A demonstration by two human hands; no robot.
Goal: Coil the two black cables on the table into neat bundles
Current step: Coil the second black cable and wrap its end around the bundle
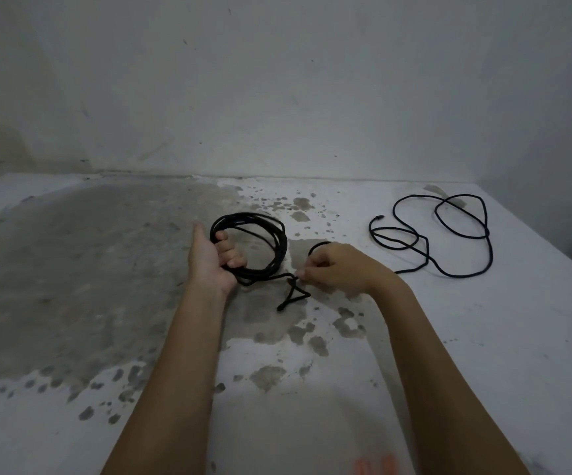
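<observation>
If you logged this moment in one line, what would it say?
left hand: grips coiled cable | right hand: pinches its loose end | second cable: uncoiled on table

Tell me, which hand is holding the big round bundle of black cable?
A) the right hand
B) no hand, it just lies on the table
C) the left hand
C: the left hand has its fingers curled through the coiled cable, while the right hand only pinches its loose end.
</observation>
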